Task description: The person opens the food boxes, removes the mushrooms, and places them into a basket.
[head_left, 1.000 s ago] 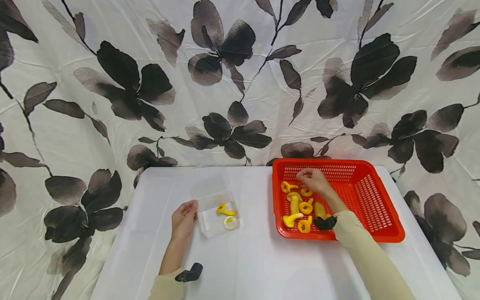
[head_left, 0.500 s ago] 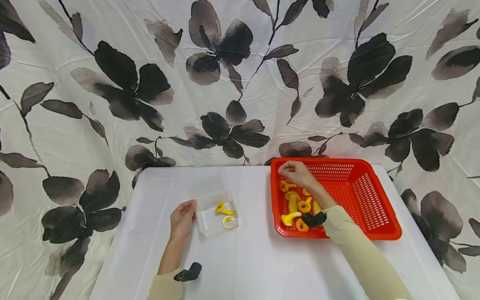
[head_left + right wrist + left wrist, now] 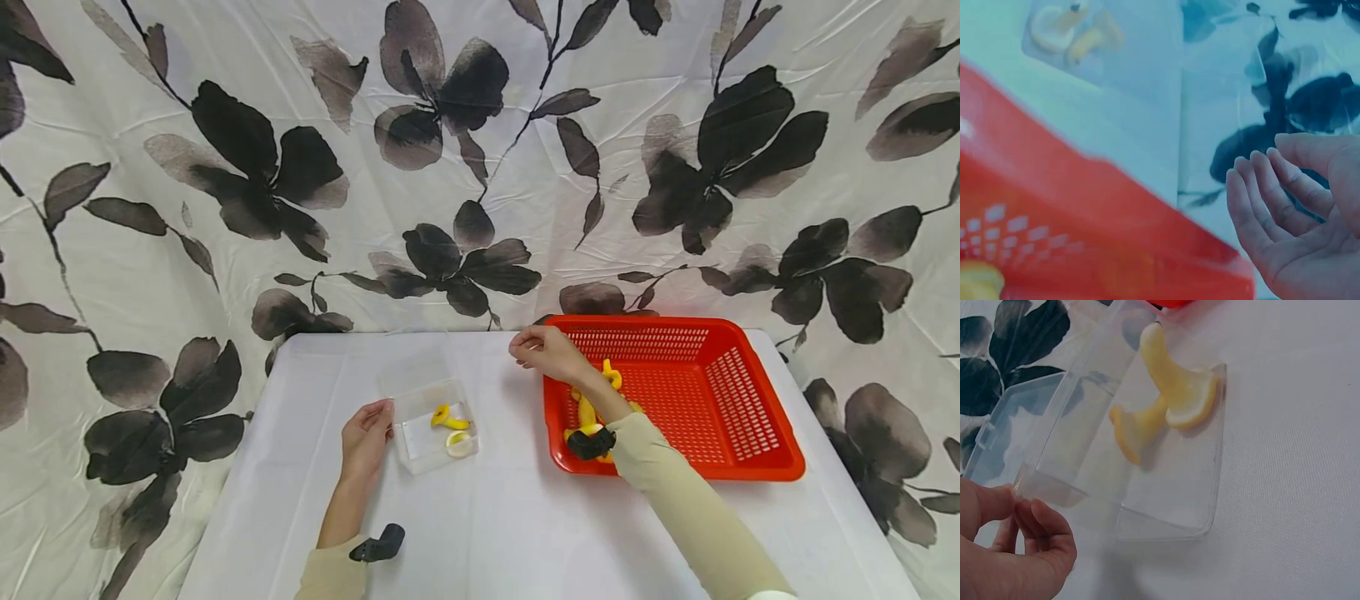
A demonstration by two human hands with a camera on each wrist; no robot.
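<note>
My left hand (image 3: 363, 442) pinches the left edge of a clear plastic box (image 3: 417, 442) between thumb and fingers. Two yellow toy-like mushrooms lie in that box: one yellow mushroom (image 3: 450, 418) behind, and a paler-capped mushroom (image 3: 459, 444) in front. In the left wrist view their stems and caps overlap. My right hand (image 3: 553, 352) hovers over the back left corner of a red plastic basket (image 3: 720, 421), its fingers loosely bent; the right wrist view shows nothing between them. Several yellow mushrooms (image 3: 587, 412) lie at the basket's left side, partly hidden by my right forearm.
A transparent lid (image 3: 1019, 419) stands open at the box's back side. The white-covered table (image 3: 510, 517) ends at a hanging floral cloth (image 3: 480, 167). Between box and basket runs a strip of white tabletop, and the basket's rim stands above it.
My right hand has moved left, from above the mushrooms in the basket to past its left rim. The left hand and the box have stayed in place.
</note>
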